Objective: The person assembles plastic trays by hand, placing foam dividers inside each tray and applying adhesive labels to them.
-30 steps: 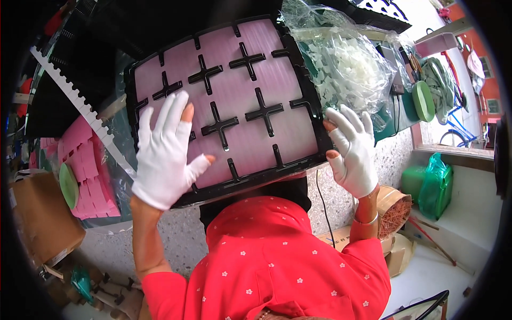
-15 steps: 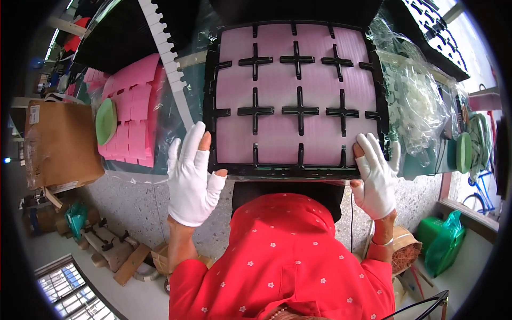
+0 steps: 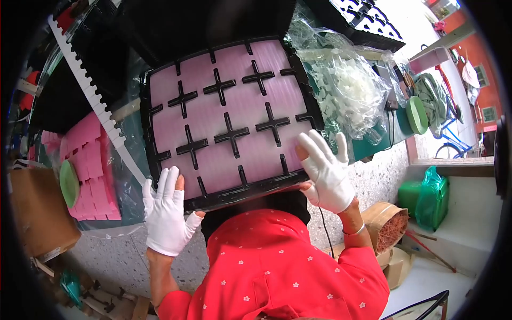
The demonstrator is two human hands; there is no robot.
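A black plastic tray [image 3: 250, 189] with raised cross-shaped dividers lies in front of me, tilted in the picture. Pale pink sheets [image 3: 205, 116] show between its dividers. At the near left corner is my left hand [image 3: 166, 218], in a white glove with the thumb and a fingertip bare. Its fingers stretch out along the tray's edge, apart from one another. My right hand [image 3: 328, 176], gloved the same way, rests at the near right corner with fingers spread over the rim. Neither hand is closed around anything.
Stacked pink pieces [image 3: 90, 170] and a green oval dish [image 3: 69, 183] sit left, past a white notched strip [image 3: 96, 96]. A clear plastic bag [image 3: 354, 80] of white pieces and another green dish [image 3: 416, 114] are right. A cardboard box [image 3: 37, 208] stands far left.
The whole view has turned and shifted, so the tray now appears tilted and further left. Both hands stay at the tray's near corners with fingers outstretched.
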